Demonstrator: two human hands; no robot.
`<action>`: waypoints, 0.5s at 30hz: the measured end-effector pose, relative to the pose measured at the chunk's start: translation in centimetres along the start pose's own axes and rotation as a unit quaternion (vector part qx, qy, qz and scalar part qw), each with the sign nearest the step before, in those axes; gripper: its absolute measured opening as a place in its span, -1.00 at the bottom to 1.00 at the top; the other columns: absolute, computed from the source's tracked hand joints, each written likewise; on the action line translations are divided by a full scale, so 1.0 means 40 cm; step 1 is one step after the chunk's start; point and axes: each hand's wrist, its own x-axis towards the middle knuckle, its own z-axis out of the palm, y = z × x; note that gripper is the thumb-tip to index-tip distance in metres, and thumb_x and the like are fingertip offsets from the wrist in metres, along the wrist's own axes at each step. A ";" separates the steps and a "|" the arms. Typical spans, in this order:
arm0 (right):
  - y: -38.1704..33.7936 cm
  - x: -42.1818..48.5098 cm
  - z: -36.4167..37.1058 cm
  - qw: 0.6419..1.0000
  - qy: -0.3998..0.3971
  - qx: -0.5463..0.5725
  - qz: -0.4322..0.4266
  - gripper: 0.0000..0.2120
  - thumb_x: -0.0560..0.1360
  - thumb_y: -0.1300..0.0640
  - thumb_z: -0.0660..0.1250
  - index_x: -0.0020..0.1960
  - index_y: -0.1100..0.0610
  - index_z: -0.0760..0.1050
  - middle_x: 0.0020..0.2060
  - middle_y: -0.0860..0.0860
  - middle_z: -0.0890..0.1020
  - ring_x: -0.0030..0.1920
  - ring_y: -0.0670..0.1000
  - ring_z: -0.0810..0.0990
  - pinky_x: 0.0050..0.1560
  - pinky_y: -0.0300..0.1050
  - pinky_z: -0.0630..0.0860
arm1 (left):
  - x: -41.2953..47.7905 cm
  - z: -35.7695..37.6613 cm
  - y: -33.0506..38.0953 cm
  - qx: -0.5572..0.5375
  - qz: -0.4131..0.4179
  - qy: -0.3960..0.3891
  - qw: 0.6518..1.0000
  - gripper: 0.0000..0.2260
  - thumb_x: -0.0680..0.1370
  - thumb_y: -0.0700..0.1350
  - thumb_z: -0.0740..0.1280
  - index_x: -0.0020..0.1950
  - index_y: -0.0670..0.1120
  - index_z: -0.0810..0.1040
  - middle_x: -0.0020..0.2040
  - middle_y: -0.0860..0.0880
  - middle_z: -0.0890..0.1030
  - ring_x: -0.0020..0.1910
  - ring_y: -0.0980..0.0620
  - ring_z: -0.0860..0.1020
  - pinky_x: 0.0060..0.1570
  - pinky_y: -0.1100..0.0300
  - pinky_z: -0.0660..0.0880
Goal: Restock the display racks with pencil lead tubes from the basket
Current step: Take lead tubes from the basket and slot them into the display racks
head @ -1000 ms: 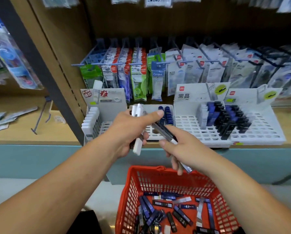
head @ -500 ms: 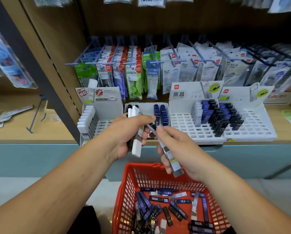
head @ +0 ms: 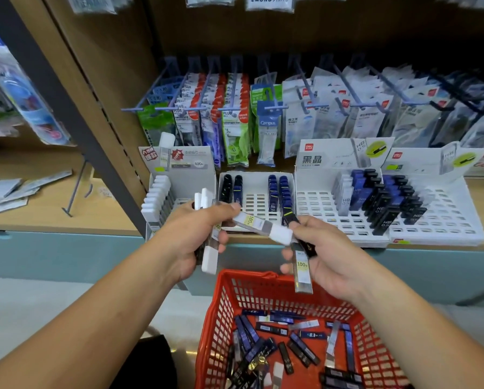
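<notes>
The left hand point(head: 195, 237) is curled round a bundle of white-capped lead tubes point(head: 209, 256). The right hand point(head: 327, 259) grips a clear tube point(head: 302, 272) and a black tube point(head: 305, 242). I'd sort them by cap before slotting into the white-capped rack point(head: 179, 181) at eleven o'clock. More stock lies in the red basket point(head: 215, 318) at six. Another tube point(head: 260, 226) bridges both hands, and I can't tell which one holds it.
</notes>
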 end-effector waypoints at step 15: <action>0.019 0.062 0.200 0.992 0.034 -0.057 -0.107 -0.87 0.57 0.13 0.45 0.07 0.11 0.55 -0.28 0.00 0.53 -0.48 -0.07 0.28 -0.54 -0.18 0.29 | -0.063 -0.093 -0.025 0.084 0.022 -0.027 0.996 -0.80 0.47 -0.24 0.54 0.04 -0.15 0.61 -0.28 -0.08 0.68 -0.48 0.02 0.50 -0.46 0.18 0.47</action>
